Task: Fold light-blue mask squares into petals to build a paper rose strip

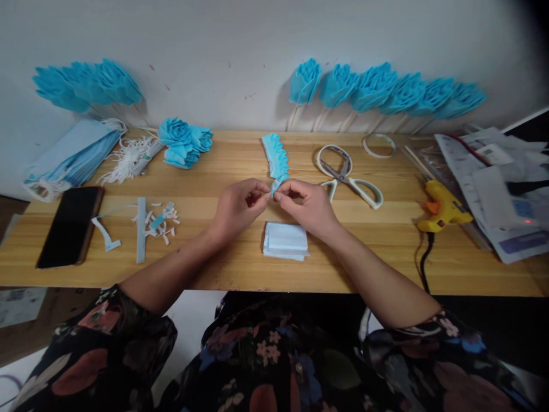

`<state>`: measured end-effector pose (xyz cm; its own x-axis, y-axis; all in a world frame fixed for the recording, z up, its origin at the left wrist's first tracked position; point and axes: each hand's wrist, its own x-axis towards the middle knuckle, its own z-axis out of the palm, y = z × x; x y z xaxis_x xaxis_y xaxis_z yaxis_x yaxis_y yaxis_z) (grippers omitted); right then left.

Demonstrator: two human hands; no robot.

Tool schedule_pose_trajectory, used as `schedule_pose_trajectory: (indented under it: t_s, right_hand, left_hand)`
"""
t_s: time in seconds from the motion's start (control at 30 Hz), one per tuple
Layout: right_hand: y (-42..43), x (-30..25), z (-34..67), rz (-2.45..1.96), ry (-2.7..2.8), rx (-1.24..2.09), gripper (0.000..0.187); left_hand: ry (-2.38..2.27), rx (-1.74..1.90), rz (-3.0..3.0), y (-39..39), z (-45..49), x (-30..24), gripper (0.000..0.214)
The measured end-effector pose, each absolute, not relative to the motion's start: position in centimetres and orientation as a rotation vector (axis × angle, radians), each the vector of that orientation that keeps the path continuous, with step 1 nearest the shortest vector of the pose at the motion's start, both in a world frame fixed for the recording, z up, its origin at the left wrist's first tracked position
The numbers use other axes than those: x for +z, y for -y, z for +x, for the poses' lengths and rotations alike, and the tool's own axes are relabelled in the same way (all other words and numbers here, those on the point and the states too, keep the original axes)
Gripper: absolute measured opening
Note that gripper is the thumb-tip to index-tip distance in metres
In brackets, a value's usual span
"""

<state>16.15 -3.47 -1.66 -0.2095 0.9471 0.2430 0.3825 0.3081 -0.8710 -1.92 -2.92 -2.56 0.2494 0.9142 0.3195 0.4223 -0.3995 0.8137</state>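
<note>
My left hand (pixel 244 206) and my right hand (pixel 305 206) meet at the middle of the table, thumbs and fingertips pinched together. Between them is a small light-blue fabric piece (pixel 277 184), mostly covered by the fingers. Just beyond lies a row of overlapping blue fabric petals (pixel 275 154) with wavy edges; whether it joins the pinched piece I cannot tell. A stack of pale fabric rectangles (pixel 285 240) sits below my hands. Right of my right hand, open scissors (pixel 343 176) with white handles lie on the wood.
Finished blue fabric flowers (pixel 381 88) on sticks lean along the wall, with more flowers (pixel 182 143) lying at left. Face masks (pixel 77 154), white cords (pixel 132 154), a phone (pixel 71 226) and scraps (pixel 163 220) fill the left. A yellow glue gun (pixel 446 209) and tape roll (pixel 380 146) are right.
</note>
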Motion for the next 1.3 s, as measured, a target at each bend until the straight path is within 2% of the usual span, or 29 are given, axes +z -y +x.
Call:
schedule_pose_trajectory:
  t_s: [0.23, 0.6, 0.83, 1.03, 1.2, 1.3]
  right_hand:
    - [3.4, -1.8, 16.2, -1.212, 1.723, 0.892, 0.013]
    - [2.5, -2.0, 17.0, -1.199, 1.521, 1.116, 0.017]
    - [2.0, -2.1, 17.5, -1.180, 1.360, 1.237, 0.018]
    - [2.0, -2.1, 17.5, -1.172, 1.334, 1.267, 0.016]
    - [2.0, -2.3, 17.5, -1.202, 1.345, 1.277, 0.019]
    - [2.1, -2.5, 17.7, -1.230, 1.341, 1.283, 0.020]
  left_hand:
    - [-1.178, 1.107, 1.875, 2.8, -1.9, -2.6, 0.011]
    - [-1.138, 1.143, 1.510, 1.9, -2.5, -1.8, 0.015]
    - [-1.391, 1.285, 1.619, 1.9, -7.8, 3.0, 0.015]
    - [-1.906, 0.938, 1.969, 4.7, -15.6, 4.1, 0.014]
    - [-1.934, 0.798, 2.025, 5.5, -20.0, 1.2, 0.026]
    - [-1.901, 0.792, 2.015, 5.5, -21.1, -0.3, 0.025]
